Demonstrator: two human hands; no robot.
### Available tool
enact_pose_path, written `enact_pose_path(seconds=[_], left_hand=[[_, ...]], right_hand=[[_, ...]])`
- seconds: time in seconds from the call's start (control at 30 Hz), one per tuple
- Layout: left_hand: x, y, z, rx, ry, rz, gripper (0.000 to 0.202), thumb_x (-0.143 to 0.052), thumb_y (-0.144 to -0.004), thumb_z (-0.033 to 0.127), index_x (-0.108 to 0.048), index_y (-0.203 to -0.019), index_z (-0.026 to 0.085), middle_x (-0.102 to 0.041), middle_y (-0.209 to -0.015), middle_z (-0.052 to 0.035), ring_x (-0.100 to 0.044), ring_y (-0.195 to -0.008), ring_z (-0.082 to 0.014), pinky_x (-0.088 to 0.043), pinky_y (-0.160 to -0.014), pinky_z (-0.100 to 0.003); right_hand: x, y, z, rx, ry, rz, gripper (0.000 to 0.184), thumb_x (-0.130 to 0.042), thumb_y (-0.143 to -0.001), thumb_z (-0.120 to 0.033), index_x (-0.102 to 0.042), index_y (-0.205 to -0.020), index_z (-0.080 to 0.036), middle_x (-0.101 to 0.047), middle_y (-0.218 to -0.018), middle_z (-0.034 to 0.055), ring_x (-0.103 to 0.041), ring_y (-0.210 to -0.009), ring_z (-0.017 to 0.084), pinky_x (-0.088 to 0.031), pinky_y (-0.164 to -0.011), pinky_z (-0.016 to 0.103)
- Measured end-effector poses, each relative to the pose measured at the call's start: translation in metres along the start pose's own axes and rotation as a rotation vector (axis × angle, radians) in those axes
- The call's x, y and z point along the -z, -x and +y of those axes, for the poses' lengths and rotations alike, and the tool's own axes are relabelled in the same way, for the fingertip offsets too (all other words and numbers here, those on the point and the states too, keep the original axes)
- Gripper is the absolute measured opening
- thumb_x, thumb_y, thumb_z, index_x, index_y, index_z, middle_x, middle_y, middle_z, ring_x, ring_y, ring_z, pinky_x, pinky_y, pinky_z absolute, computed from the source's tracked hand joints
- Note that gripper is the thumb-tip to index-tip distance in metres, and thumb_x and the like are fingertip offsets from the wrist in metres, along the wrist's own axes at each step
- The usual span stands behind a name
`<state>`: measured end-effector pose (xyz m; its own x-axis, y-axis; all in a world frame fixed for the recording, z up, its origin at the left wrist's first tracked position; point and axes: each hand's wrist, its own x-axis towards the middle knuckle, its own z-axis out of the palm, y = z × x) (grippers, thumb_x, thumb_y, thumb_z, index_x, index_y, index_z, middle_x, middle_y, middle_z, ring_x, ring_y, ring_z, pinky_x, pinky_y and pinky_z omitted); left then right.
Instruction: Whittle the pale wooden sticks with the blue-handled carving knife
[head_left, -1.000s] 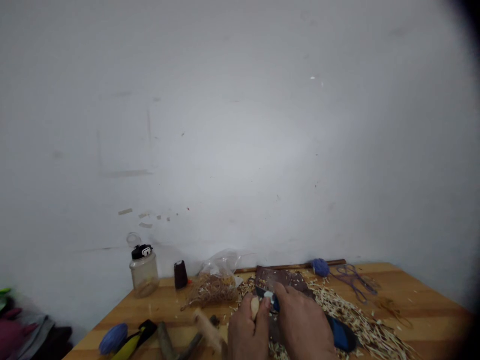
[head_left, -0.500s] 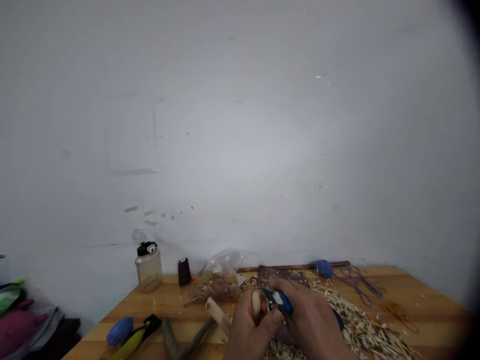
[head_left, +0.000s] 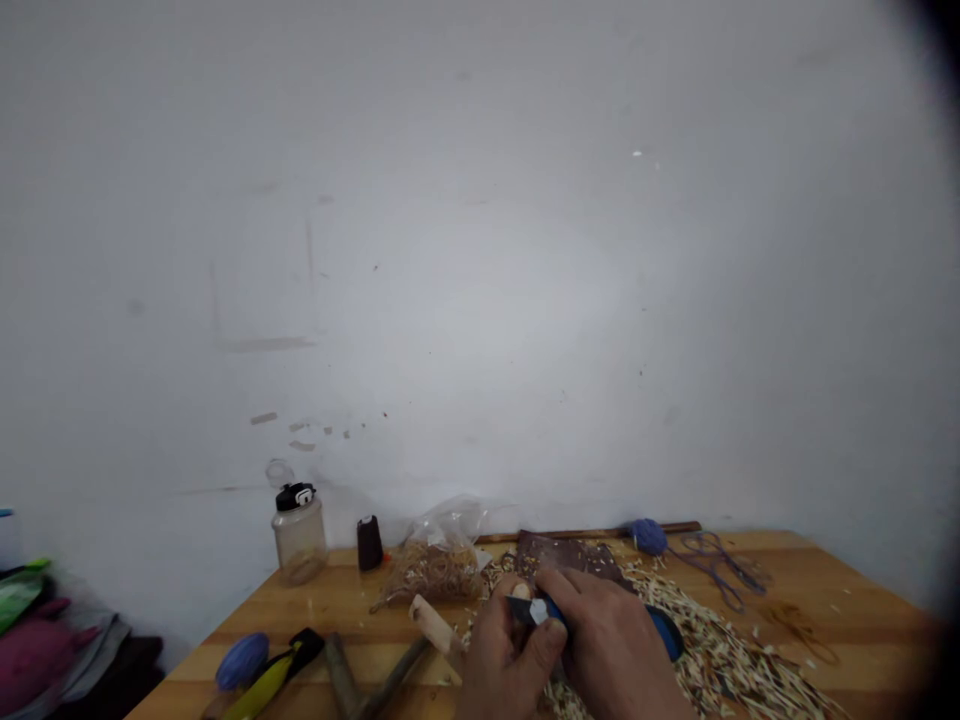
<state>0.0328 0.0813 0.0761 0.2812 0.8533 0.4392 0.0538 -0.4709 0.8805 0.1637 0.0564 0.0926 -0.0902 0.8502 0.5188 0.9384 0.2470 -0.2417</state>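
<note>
My left hand [head_left: 508,660] is closed around a small pale wooden piece [head_left: 520,591], whose rounded tip pokes out above my thumb. My right hand [head_left: 611,645] grips a blue-handled knife [head_left: 660,628]. The knife's front end [head_left: 537,608] lies against the wooden piece, under my left thumb. Both hands work low at the frame's bottom, over a heap of pale wood shavings [head_left: 720,655] on the wooden table [head_left: 840,590].
A clear jar with a black lid [head_left: 298,534], a dark thread spool [head_left: 368,543], a plastic bag of rubber bands [head_left: 437,562], a long stick [head_left: 585,533], blue yarn balls [head_left: 649,536], a wooden mallet [head_left: 433,622] and a yellow-black tool [head_left: 270,675] lie about. A bare white wall stands behind.
The knife has slid down along the wooden piece, so less of the wood's tip shows above my left thumb. My right hand has dropped slightly toward the table.
</note>
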Motion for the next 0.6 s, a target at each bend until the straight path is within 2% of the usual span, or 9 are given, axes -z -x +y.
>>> enact_pose_path(seconds=[0.13,0.3,0.47,0.53,0.6], left_hand=[[-0.002,0.0,0.001,-0.009,-0.035,0.038,0.051,-0.053,-0.069,0.068,-0.048,-0.072,0.017,-0.04,-0.062,0.0044,-0.036,-0.059,-0.0115,-0.032,-0.056,-0.023],[-0.002,0.002,-0.003,-0.022,-0.15,0.081,0.049,-0.048,-0.073,0.067,-0.05,-0.07,0.018,-0.046,-0.061,0.0025,-0.041,-0.059,-0.0139,-0.035,-0.057,-0.025],[-0.007,0.008,-0.007,-0.001,-0.283,0.297,0.049,-0.05,-0.073,0.063,-0.063,-0.088,0.018,-0.066,-0.076,-0.0071,-0.056,-0.076,-0.0244,-0.039,-0.074,-0.032],[-0.01,0.01,-0.008,-0.003,-0.289,0.342,0.049,-0.051,-0.072,0.063,-0.064,-0.089,0.019,-0.068,-0.077,-0.008,-0.058,-0.077,-0.0265,-0.04,-0.073,-0.032],[-0.011,0.011,-0.009,-0.001,-0.31,0.37,0.045,-0.051,-0.072,0.063,-0.065,-0.083,0.021,-0.068,-0.073,-0.0073,-0.059,-0.074,-0.0262,-0.04,-0.069,-0.031]], right_hand=[[0.001,0.001,-0.002,-0.003,-0.007,0.002,0.029,-0.051,-0.077,-0.013,-0.062,-0.098,-0.03,-0.065,-0.085,-0.0005,-0.061,-0.08,0.017,-0.038,-0.07,0.024],[0.006,0.002,-0.005,-0.01,-0.005,-0.023,0.031,-0.05,-0.076,-0.013,-0.062,-0.1,-0.028,-0.066,-0.087,0.0013,-0.061,-0.082,0.017,-0.039,-0.072,0.024],[0.002,0.001,-0.006,-0.02,-0.006,-0.024,0.032,-0.048,-0.078,-0.01,-0.062,-0.1,-0.029,-0.067,-0.088,0.0012,-0.062,-0.082,0.017,-0.039,-0.07,0.023],[-0.001,0.001,-0.007,-0.021,0.017,-0.029,0.035,-0.047,-0.078,-0.009,-0.061,-0.102,-0.029,-0.068,-0.089,0.001,-0.063,-0.083,0.017,-0.04,-0.07,0.023],[-0.002,0.0,-0.007,-0.042,0.069,-0.028,0.035,-0.046,-0.078,-0.009,-0.061,-0.103,-0.029,-0.068,-0.09,0.0016,-0.063,-0.082,0.017,-0.04,-0.068,0.023]])
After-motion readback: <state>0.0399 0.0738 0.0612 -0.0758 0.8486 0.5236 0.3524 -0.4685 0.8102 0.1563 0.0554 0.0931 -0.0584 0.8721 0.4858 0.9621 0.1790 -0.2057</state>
